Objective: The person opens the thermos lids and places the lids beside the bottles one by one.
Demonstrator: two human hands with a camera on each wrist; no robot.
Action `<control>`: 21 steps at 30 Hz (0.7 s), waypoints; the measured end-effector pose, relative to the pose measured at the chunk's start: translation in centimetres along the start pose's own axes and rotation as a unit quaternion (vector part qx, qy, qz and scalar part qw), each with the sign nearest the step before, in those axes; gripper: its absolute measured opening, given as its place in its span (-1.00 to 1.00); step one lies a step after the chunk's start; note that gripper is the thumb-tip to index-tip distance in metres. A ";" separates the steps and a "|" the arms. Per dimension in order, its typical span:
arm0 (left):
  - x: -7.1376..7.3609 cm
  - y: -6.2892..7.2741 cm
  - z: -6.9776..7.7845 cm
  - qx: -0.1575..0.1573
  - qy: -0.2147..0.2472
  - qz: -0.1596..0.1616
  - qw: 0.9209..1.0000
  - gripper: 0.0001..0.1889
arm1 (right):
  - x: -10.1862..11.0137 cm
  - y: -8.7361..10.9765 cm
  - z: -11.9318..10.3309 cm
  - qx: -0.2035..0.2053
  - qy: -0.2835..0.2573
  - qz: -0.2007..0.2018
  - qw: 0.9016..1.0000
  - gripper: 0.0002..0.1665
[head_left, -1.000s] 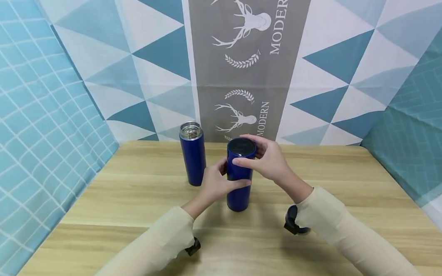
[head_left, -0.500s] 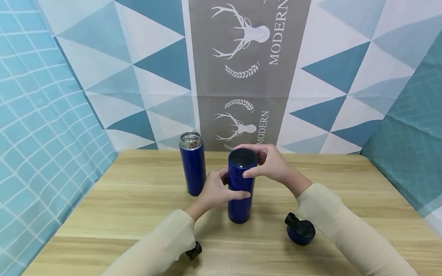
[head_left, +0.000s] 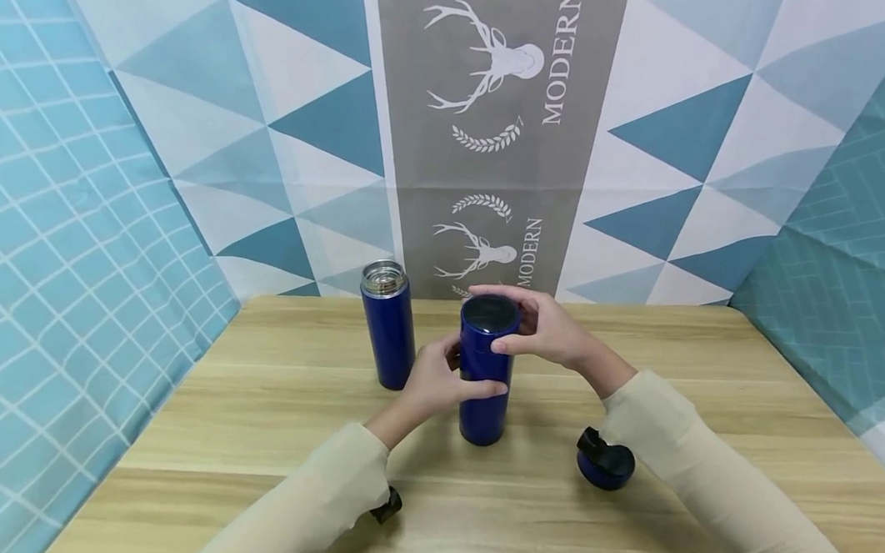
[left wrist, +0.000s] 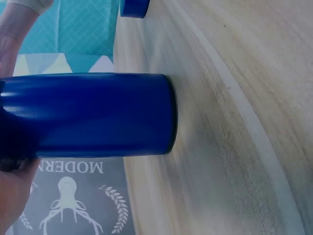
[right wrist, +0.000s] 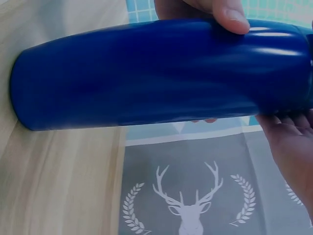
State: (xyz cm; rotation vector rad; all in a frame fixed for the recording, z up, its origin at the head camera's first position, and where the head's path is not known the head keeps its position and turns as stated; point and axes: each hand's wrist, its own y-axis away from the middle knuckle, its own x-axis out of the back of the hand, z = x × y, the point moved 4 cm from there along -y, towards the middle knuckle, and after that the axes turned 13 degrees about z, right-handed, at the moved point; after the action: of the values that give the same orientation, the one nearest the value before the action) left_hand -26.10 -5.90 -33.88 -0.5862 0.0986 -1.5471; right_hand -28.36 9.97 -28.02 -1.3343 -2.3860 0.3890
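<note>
A printed backdrop (head_left: 493,174) with stag heads and the word MODERN rises beyond the person's left hand (head_left: 433,381) and right hand (head_left: 549,333), with a blue tile-pattern panel (head_left: 52,280) off to the left hand's side. A wood-grain tabletop (head_left: 260,386) spreads beneath both. Cream sleeves (head_left: 304,505) reach in behind the wrists. The dark-topped blue bottle (head_left: 485,363) stands upright between the two hands, the left wrapped around its body with the thumb across the front, the right gripping its upper end. A second blue bottle (head_left: 390,336), its steel neck uncovered, stands upright just beyond the left hand; whether the two touch is hard to tell. On the near side of the right hand, by its cuff, sits a small blue cap (head_left: 605,473), partly covered from view by a black device (head_left: 590,441) at the wrist.
</note>
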 end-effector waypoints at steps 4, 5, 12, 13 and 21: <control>-0.2 0.6 0.1 0.005 -0.019 0.041 0.999 -0.42 | 0.1 0.5 -0.6 0.010 0.022 0.015 1.000 -0.11; -0.2 0.8 0.2 0.006 -0.026 0.052 0.998 -0.42 | 0.1 0.6 -0.8 0.011 0.034 0.025 0.999 -0.11; -0.2 1.2 1.2 -0.003 -0.063 0.085 0.994 -0.36 | -0.5 1.5 -2.5 0.001 0.146 0.124 0.981 -0.17; -0.2 1.2 1.3 -0.005 -0.066 0.087 0.994 -0.36 | -0.6 1.6 -2.8 0.002 0.151 0.139 0.979 -0.17; 0.0 1.0 1.8 -0.013 -0.070 0.100 0.992 -0.35 | -1.2 1.6 -3.8 -0.011 0.189 0.187 0.964 -0.17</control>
State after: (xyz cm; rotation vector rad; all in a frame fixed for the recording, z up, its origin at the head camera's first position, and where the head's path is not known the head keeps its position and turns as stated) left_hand -24.41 -5.48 -32.75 -0.6833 0.0680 -1.3090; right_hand -24.81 10.01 -25.51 -1.7010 -1.8353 0.1839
